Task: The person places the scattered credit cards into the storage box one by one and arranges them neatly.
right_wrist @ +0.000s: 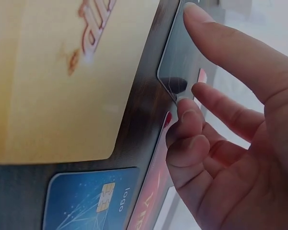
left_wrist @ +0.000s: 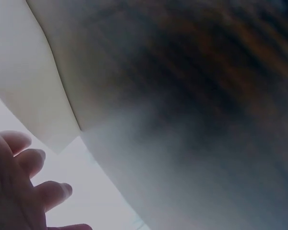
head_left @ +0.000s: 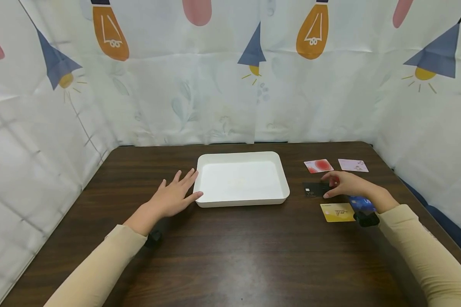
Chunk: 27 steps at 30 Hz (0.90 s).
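Note:
In the head view my left hand (head_left: 173, 198) has its fingers spread at the left edge of a white tray (head_left: 241, 203). Its thumb and fingertips meet the rim; whether they press on it I cannot tell. The left wrist view shows several fingers (left_wrist: 31, 163) beside the pale tray wall (left_wrist: 33, 72). My right hand (head_left: 349, 185) is over a black VIP card (head_left: 310, 189), thumb at the near edge, index finger at the far edge, with a gap between them. In the right wrist view the other fingers curl by the dark card's (right_wrist: 175, 57) corner.
A yellow card (head_left: 337, 212) and a blue chip card (head_left: 362, 203) lie nearer. A red card (right_wrist: 151, 191) shows beside them in the right wrist view. Behind are a red-and-white card (head_left: 318, 166) and a pink card (head_left: 352, 165). A printed curtain (head_left: 215, 98) encloses the brown table (head_left: 230, 256).

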Tool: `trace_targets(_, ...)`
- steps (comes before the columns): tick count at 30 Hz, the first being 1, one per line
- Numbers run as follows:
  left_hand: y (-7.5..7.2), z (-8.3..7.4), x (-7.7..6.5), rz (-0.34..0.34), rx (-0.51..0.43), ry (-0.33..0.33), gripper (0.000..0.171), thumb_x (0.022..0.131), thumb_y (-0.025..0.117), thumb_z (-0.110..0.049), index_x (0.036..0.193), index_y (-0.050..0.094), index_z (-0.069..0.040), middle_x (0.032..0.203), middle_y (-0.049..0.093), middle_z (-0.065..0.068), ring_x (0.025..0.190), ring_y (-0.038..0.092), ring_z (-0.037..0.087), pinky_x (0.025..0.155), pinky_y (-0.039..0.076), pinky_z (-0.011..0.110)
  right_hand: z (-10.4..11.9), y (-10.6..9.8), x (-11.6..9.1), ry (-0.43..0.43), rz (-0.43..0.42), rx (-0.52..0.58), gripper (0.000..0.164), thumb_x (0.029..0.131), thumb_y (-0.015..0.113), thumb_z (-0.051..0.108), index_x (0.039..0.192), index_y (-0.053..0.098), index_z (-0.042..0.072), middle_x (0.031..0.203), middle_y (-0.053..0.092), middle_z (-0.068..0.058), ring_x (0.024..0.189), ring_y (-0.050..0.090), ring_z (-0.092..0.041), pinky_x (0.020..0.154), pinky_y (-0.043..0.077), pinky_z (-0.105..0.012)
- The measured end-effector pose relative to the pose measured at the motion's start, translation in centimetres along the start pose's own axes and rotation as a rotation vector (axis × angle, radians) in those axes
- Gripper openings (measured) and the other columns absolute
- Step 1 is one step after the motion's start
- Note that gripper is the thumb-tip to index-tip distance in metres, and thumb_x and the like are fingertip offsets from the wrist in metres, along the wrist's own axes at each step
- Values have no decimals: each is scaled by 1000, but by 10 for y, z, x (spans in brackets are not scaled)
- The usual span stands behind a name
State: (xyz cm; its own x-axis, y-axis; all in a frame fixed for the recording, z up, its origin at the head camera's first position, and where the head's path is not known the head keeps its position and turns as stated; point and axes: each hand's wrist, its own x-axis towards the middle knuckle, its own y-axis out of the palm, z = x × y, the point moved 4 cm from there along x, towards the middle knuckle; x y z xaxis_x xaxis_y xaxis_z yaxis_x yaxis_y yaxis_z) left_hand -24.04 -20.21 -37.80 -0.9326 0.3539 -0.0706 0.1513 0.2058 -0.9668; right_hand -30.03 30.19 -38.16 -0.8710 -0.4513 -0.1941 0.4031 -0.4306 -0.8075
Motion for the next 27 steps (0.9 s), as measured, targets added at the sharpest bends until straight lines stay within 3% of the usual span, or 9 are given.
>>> trace_targets(12,3,4,-2,41,17,25,96,98,45,-71,165,15,-9,170,16,11,154,12,43,113,11,75,-8,-1,7,-2,6,8,57,87,85,18,123,56,-14,91,54,-8,83,49,-23,75,45,-39)
trace_targets(27,5,4,-1,50,-16,28,98,98,47,-71,166,12,-10,170,15,10,154,10,43,113,9,76,-9,-7,10,33,-16,-92,51,80,90,23,106,59,-9,87,57,-8,79,53,-23,76,49,-41)
